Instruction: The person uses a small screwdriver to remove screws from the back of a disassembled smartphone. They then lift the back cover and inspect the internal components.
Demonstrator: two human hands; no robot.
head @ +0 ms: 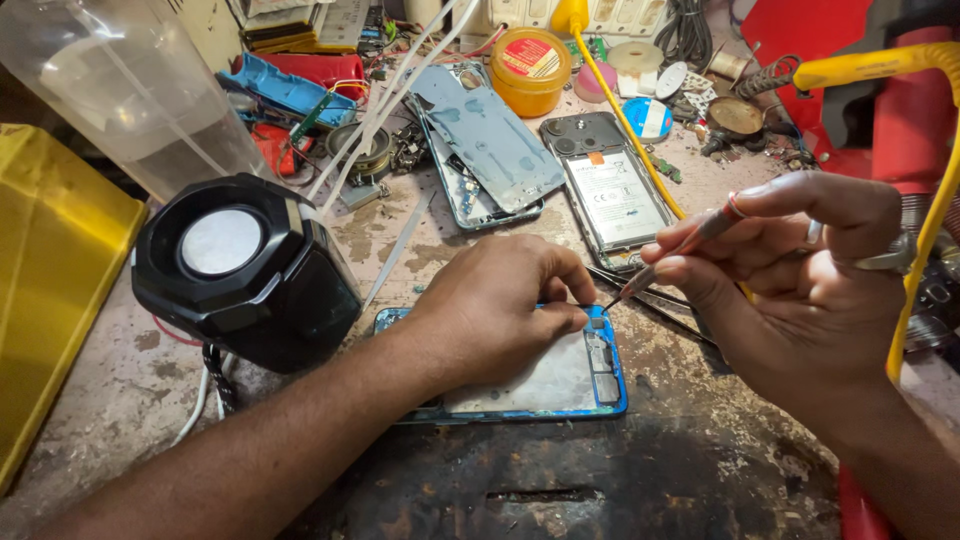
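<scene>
Nearest edge: dark, scorched patch of the work surface (560, 480), stained and pitted. Just beyond it lies an opened phone with a blue frame (600, 395), back off, internals facing up, flat on the surface.

Left hand (500, 310) presses down on the phone's upper half, fingertips curled at the top edge — seemingly to pin the frame so it cannot slide under the tool. Its grip is closed down onto the phone rather than around it.

Right hand (800, 290) holds a thin probe-like tool (670, 255) pencil-fashion, grip narrow, pinched between thumb and fingers; tip meets the phone's top right corner beside the left fingertips (exact contact point too small to resolve). The low angle probably gives fine control.

Around: black speaker (240, 270) at left, touching nothing in hand; a second opened phone (610, 190) and a loose grey back cover (490, 135) farther back; a yellow cable (930, 220) hangs past the right wrist — clear of the tool.
</scene>
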